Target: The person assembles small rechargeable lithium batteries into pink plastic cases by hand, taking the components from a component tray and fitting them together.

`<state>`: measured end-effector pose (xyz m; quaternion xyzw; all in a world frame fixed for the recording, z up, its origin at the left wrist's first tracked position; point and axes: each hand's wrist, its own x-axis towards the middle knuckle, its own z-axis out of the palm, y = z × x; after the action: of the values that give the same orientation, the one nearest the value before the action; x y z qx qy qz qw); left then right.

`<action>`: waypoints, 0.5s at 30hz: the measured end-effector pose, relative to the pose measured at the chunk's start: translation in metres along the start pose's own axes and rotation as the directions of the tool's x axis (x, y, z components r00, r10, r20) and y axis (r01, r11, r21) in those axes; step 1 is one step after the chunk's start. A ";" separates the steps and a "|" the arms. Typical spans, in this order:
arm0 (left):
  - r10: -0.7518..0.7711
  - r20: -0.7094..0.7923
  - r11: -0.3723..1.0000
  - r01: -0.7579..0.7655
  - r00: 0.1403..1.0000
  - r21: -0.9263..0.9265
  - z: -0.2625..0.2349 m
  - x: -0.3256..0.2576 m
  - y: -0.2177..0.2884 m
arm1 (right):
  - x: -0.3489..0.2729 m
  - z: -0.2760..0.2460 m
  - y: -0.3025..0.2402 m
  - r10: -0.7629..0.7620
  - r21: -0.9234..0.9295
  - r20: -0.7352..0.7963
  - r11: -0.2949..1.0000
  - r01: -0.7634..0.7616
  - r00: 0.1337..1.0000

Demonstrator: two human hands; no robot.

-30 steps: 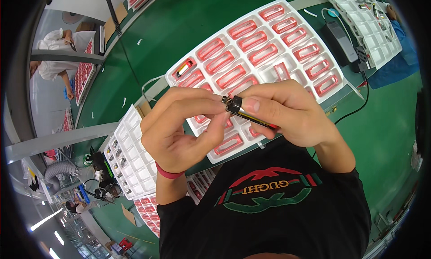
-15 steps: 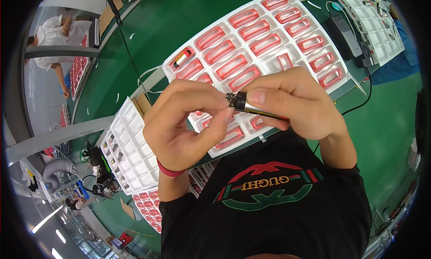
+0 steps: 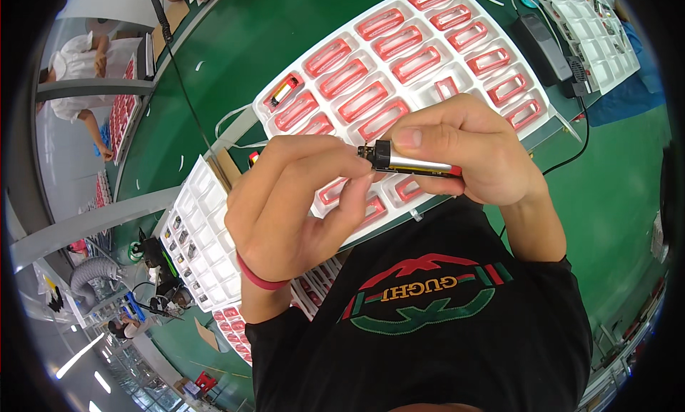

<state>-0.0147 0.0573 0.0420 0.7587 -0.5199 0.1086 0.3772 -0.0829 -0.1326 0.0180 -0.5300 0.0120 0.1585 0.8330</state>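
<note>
My right hand (image 3: pixel 477 153) grips a slim silver cylinder (image 3: pixel 415 166) with a black collar and a small dark end piece, held level above the table. My left hand (image 3: pixel 292 205), with a red band on the wrist, pinches that dark end with fingertips and thumb. Both hands hover over a white moulded tray (image 3: pixel 334 75) whose pockets hold several red rectangular frames. One pocket at the tray's left end holds a finished piece (image 3: pixel 283 92) with yellow and black parts.
A second white tray (image 3: pixel 202 233) with small dark parts lies at the left. A black power adapter (image 3: pixel 541 46) with a cable sits at the right on the green table (image 3: pixel 614 183). Another tray (image 3: pixel 592 19) is far right. A person in white stands far left.
My hands have stayed together on the cylinder and drifted slightly lower in view. The left fingers have shifted on the dark end piece.
</note>
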 end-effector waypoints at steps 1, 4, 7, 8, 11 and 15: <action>-0.027 -0.030 0.999 0.026 0.999 -0.031 0.004 -0.001 0.001 | 0.000 0.000 0.001 -0.001 0.001 -0.003 1.000 0.001 1.000; -0.080 -0.051 0.994 0.076 0.995 -0.080 0.007 -0.003 0.001 | 0.000 -0.004 0.004 -0.008 0.031 -0.009 0.999 0.008 1.000; -0.137 -0.033 0.981 0.131 0.990 -0.144 0.006 -0.003 0.002 | -0.002 -0.007 0.004 0.006 -0.021 0.007 1.000 -0.005 1.000; -0.167 -0.021 0.968 0.160 0.986 -0.191 0.005 -0.003 0.002 | -0.002 -0.006 0.004 -0.005 -0.028 0.005 1.000 0.005 1.000; -0.164 -0.020 0.971 0.158 0.986 -0.182 0.003 -0.003 0.002 | -0.003 -0.006 0.004 -0.022 -0.051 0.004 0.998 0.022 1.000; -0.102 -0.027 0.984 0.097 0.994 -0.148 0.004 -0.001 0.000 | -0.005 -0.007 0.004 -0.020 -0.082 0.011 0.996 0.020 1.000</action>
<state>-0.0163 0.0547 0.0388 0.7520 -0.4812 0.0640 0.4459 -0.0877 -0.1389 0.0125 -0.5629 -0.0042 0.1533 0.8121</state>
